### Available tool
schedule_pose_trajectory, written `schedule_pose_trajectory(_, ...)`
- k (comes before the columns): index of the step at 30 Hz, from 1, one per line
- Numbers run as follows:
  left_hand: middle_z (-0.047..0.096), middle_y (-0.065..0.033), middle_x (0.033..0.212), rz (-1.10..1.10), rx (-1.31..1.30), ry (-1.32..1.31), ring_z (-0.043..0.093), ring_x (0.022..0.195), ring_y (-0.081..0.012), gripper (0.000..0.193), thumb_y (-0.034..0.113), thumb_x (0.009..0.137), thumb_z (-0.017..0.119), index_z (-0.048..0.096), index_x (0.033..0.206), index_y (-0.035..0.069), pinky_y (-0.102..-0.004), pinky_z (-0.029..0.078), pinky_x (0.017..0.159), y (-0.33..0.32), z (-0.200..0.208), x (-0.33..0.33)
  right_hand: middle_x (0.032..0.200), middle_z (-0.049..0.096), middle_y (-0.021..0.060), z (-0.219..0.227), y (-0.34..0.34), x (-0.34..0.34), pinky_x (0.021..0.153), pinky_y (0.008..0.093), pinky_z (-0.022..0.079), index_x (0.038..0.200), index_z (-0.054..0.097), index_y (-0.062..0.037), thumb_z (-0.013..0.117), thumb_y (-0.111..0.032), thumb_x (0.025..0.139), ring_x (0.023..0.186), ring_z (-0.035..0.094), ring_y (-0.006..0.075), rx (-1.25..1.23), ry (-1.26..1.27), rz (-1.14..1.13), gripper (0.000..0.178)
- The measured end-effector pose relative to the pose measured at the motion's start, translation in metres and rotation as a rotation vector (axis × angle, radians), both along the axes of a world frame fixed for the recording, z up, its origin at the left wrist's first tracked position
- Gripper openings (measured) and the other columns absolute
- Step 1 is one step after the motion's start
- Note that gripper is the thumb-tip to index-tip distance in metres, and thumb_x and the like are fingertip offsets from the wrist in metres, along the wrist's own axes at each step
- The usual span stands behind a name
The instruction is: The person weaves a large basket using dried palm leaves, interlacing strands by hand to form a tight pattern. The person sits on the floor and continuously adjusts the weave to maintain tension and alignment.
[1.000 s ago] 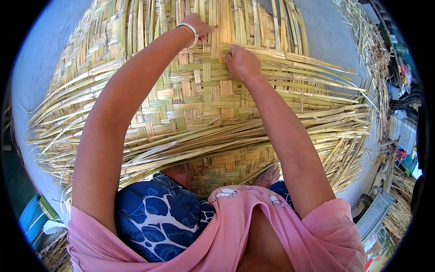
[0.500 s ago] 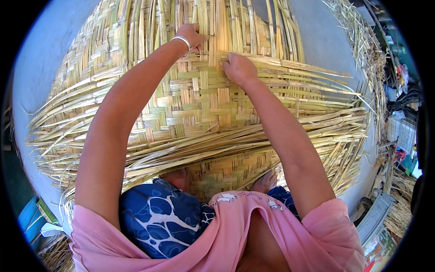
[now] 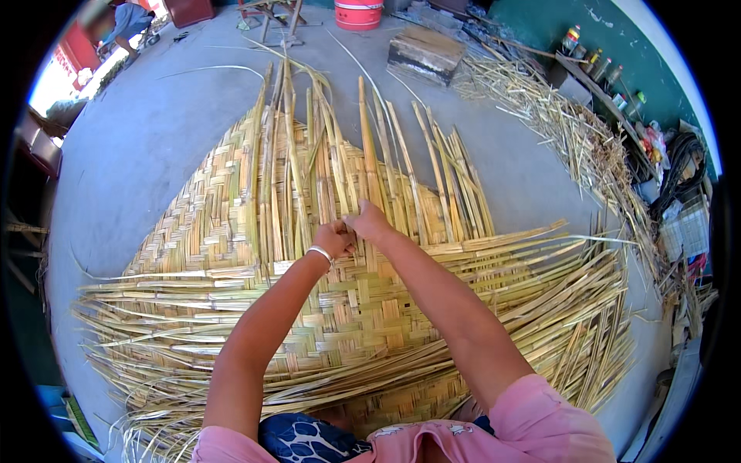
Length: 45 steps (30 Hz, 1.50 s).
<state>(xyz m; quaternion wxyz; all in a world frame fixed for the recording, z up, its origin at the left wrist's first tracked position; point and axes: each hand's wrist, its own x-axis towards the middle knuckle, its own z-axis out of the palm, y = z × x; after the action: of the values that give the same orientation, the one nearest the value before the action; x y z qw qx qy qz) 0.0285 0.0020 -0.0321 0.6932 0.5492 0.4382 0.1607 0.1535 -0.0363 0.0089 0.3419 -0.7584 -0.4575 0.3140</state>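
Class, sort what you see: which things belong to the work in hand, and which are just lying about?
Belong:
- left hand, right hand
- woven mat
- unwoven strips

Apparently lying about:
- red bucket
- block
- bottles

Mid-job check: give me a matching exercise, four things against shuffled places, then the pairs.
Things
1. Woven mat
2. Bracelet
3. Bucket
4. Bottles

Places
A. By the green wall
B. Beneath the left hand and right hand
C. Far floor, beyond the mat
D. Around the left wrist

Pairs: 1-B, 2-D, 3-C, 4-A
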Motion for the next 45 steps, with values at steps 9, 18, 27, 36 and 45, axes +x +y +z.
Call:
schedule_pose_trajectory(9,0.060,-0.0105,0.057,-0.015,-0.059,0.268,0.055,0.041,-0.0169,0.022,0.015,0.081,0.064,0.061,0.082,-0.007,-0.0288,0.048,0.039,-0.055,0.031,-0.031,0.082,0.064,0.0118,-0.027,0.010,0.011,0.058,0.0288,0.049,0.104,0.055,0.0043,0.059,-0.003,0.081,0.071,0.061,0.0180,-0.075,0.719,-0.056,0.025)
schedule_pose_trajectory(18,0.065,-0.0029,0.064,-0.889,0.605,0.876,0.062,0.053,-0.0138,0.031,0.036,0.084,0.053,0.065,0.078,0.008,-0.0278,0.052,0.053,-0.033,-0.021,-0.018,0.081,0.064,0.0112,-0.040,0.013,0.021,0.052,0.0345,0.046,0.091,0.053,0.0004,0.059,-0.014,0.085,0.064,0.056,0.0199,-0.146,0.606,0.194,0.017)
schedule_pose_trajectory(27,0.059,-0.0051,0.059,-0.047,-0.134,0.522,0.058,0.047,-0.0154,0.027,0.026,0.079,0.070,0.056,0.078,0.003,-0.0274,0.044,0.040,-0.045,0.008,-0.020,0.069,0.059,0.0088,-0.037,0.020,0.024,0.052,0.0306,0.045,0.083,0.056,-0.0006,0.065,-0.022,0.082,0.057,0.055,0.0166,-0.121,0.208,0.255,0.024)
schedule_pose_trajectory(36,0.059,-0.0078,0.058,0.009,-0.092,0.588,0.058,0.045,-0.0177,0.028,0.026,0.078,0.071,0.057,0.079,0.002,-0.0288,0.043,0.038,-0.050,0.010,-0.011,0.068,0.060,0.0143,-0.052,0.016,0.030,0.054,0.0369,0.047,0.084,0.060,-0.0002,0.064,-0.023,0.078,0.057,0.057,0.0219,0.120,-0.236,0.380,0.024)
schedule_pose_trajectory(45,0.056,-0.0076,0.056,0.058,-0.185,0.634,0.056,0.046,-0.0182,0.025,0.020,0.080,0.068,0.056,0.070,0.000,-0.0288,0.042,0.041,-0.043,0.001,-0.003,0.069,0.058,0.0134,0.001,-0.060,-0.002,0.061,0.0345,0.044,0.087,0.059,-0.0030,0.061,-0.029,0.082,0.061,0.053,0.0260,0.201,-0.221,0.436,0.027)
